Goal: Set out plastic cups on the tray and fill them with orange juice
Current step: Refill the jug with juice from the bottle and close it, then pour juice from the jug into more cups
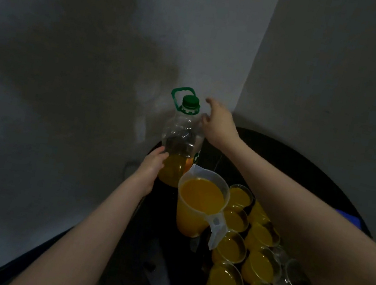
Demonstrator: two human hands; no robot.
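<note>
A person's left hand (152,165) grips the juice bottle (179,141) low on its side while the right hand (217,124), fingers loosely spread, hovers just right of the green cap (191,101); filled cups (230,247) wait nearer, so a firm low grip should keep it steady.
</note>
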